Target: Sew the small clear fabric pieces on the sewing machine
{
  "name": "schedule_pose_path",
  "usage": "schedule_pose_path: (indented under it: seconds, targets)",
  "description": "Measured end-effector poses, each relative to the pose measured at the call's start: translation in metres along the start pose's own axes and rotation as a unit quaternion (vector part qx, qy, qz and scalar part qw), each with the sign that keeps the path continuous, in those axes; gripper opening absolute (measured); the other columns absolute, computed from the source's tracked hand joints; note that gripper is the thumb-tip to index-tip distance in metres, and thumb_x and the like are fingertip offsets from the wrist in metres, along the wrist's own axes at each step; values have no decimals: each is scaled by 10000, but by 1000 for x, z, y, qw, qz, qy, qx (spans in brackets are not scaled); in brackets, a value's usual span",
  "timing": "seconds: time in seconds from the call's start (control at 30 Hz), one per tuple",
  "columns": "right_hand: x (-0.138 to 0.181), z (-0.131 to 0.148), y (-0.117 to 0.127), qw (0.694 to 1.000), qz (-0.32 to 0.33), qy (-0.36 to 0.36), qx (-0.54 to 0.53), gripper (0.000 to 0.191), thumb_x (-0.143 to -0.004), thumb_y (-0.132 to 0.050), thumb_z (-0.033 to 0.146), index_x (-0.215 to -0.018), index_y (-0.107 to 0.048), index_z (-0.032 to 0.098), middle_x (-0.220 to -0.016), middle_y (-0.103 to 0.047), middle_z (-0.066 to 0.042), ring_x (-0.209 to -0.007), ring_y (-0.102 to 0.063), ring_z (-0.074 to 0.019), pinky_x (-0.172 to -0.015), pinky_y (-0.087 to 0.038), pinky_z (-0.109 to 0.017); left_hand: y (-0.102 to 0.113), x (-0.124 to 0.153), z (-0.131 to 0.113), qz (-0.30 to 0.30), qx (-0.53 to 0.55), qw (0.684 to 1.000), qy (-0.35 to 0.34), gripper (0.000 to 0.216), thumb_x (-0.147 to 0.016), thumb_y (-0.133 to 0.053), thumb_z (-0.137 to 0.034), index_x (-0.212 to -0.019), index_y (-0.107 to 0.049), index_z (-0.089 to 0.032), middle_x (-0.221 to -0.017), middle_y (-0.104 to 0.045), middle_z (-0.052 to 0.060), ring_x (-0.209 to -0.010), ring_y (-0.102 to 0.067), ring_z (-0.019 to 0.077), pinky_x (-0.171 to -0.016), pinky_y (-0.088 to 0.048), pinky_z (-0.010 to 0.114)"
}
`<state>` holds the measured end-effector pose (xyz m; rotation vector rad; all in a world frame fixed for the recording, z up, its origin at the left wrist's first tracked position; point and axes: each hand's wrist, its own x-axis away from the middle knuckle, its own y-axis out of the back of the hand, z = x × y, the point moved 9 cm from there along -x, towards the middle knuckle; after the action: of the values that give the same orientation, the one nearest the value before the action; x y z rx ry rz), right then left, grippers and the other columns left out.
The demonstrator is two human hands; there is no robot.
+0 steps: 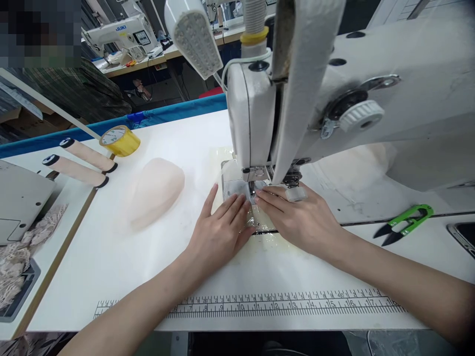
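Observation:
My left hand lies flat with fingers stretched out on a small clear, shiny piece of material in front of the presser foot of a white sewing machine. My right hand lies flat too, fingers pointing left toward the needle, pressing the same piece onto the metal plate. The fingertips of both hands nearly meet just below the foot. A white tab rests on a knuckle of my right hand.
A pale pink moulded cup lies left of my hands. Yellow tape roll and two thread cones sit at the far left. Green thread snips lie right. A printed ruler runs along the table's front edge. Lace is heaped at left.

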<state>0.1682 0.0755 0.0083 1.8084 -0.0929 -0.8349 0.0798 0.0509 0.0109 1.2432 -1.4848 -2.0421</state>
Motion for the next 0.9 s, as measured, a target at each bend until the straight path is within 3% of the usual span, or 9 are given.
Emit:
schedule_pose_path:
  seconds: [0.2, 0.33, 0.5, 0.6, 0.73, 0.83, 0.9]
  targets:
    - [0, -5, 0, 1000, -13, -7, 6, 324, -881, -474, 11, -1107, -693, 89, -1011, -725, -78, -861, -660, -213, -1161, -272, -470, -6, -4, 9, 2, -4, 1000, 10, 378, -982, -493, -351, -1226, -616, -89, -1226, -655, 101, -1164, -608, 228, -1208, -204, 517]
    - [1, -6, 4, 999, -25, 1, 26, 306, -899, -470, 25, -1054, -715, 125, -914, -737, -53, -843, -655, -214, -1152, -284, -472, -7, -6, 14, 9, -17, 1000, 22, 364, -984, -486, -340, -1255, -603, -127, -1254, -643, 70, -1180, -594, 240, -1172, -279, 531]
    - [-1, -9, 12, 999, -34, -5, 36, 332, -923, -440, 32, -990, -733, 172, -854, -736, -28, -813, -651, -204, -1112, -336, -448, -9, -3, 23, 24, -8, 998, 51, 356, -988, -469, -270, -1305, -558, -134, -1305, -609, 71, -1215, -569, 232, -1048, -469, 440]
    - [0, -9, 15, 999, -41, -2, 18, 287, -933, -461, 47, -1003, -724, 138, -885, -736, -48, -791, -657, -204, -1034, -417, -436, -12, 0, 36, 20, -3, 996, 85, 325, -980, -465, -209, -1268, -568, -101, -1268, -628, 106, -1160, -596, 221, -925, -548, 359]
    - [1, -5, 17, 997, -49, 3, -64, 284, -948, -476, 59, -1156, -656, 130, -1097, -703, -80, -874, -672, -207, -873, -520, -383, -5, 0, 53, 20, -1, 994, 112, 209, -959, -459, -137, -1045, -649, -133, -1124, -686, 90, -1031, -638, 230, -852, -553, 380]
    - [-3, 0, 18, 978, -23, -9, -205, 388, -965, -499, 123, -1353, -507, 133, -1368, -536, -128, -1189, -558, -248, -924, -521, -388, 6, -1, 60, 106, 93, 982, 124, 195, -956, -467, -156, -920, -658, -177, -986, -711, 41, -968, -657, 213, -830, -539, 359]
    - [-10, 7, 13, 942, 35, -40, -330, 460, -953, -585, 248, -1386, -467, 151, -1416, -481, -137, -1270, -483, -274, -957, -513, -413, 12, 6, 58, 212, 216, 944, 132, 199, -966, -470, -204, -896, -656, -209, -894, -711, -3, -810, -670, 157, -695, -532, 268]
